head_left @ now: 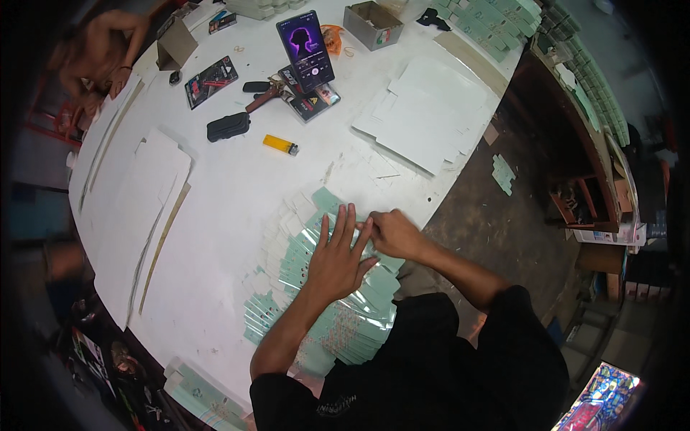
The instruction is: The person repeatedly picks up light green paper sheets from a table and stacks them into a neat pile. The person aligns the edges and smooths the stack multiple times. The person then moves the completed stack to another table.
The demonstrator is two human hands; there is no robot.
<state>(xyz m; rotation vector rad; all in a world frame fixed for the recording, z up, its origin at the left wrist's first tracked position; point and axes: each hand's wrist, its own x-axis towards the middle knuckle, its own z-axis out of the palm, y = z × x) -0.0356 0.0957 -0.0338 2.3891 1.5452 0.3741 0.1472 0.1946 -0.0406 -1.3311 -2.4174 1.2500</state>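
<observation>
We spread our left hand (333,266) flat, curl our right hand's (392,235) fingers, grip unclear; uneven pressure could scatter the fanned green cartons (361,312).

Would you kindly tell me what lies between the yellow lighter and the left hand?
In the head view: bare white table beside the lighter, then green cards reaching the left hand.

Two foreground hands (336,263) (395,235), one lighter (279,144)
</observation>
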